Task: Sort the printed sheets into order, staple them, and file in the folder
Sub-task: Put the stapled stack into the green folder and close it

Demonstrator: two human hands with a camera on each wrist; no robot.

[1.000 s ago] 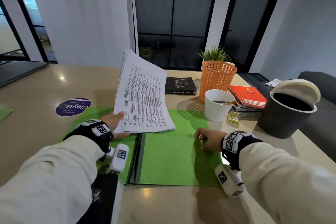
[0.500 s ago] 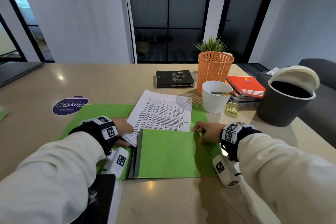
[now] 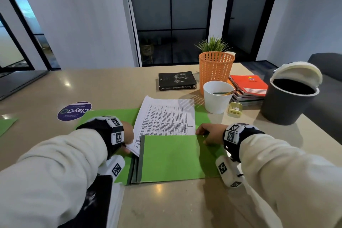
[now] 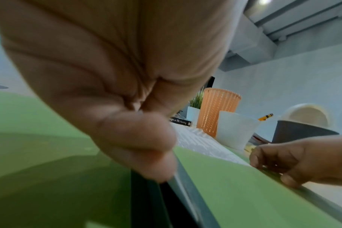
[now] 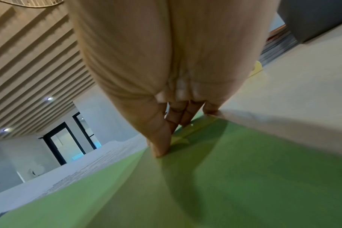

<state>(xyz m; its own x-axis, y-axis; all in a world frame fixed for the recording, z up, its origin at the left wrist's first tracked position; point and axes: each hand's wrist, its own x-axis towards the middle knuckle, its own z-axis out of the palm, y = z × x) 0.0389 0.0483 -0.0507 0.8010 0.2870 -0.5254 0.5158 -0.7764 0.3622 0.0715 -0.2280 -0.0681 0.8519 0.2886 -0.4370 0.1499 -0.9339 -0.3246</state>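
you are looking at bare table (image 3: 46, 116) stretching open on the far left, where only a round sticker (image 3: 74, 110) is lying flat. past the sheets (image 3: 166, 116), a black book (image 3: 176, 80), an orange basket (image 3: 215, 68), a white cup (image 3: 217, 98), a small yellow stapler (image 3: 235, 110), stacked notebooks (image 3: 249, 85) and a dark bin (image 3: 288, 102) are crowding the far right. the near table edge between your sleeves is lying open.

Folder (image 3: 172, 157) open on table (image 3: 166, 205), near front edge, before me. Printed sheets (image 3: 166, 116) on folder, near end tucked behind its inner flap. My left hand (image 3: 127, 133) at sheets' left edge, right hand (image 3: 211, 133) at flap's far right corner. Book (image 3: 176, 80) behind sheets; basket (image 3: 215, 68), cup (image 3: 217, 97), notebooks (image 3: 248, 85), bin (image 3: 288, 103) toward right edge. Sticker (image 3: 74, 110) left of folder.
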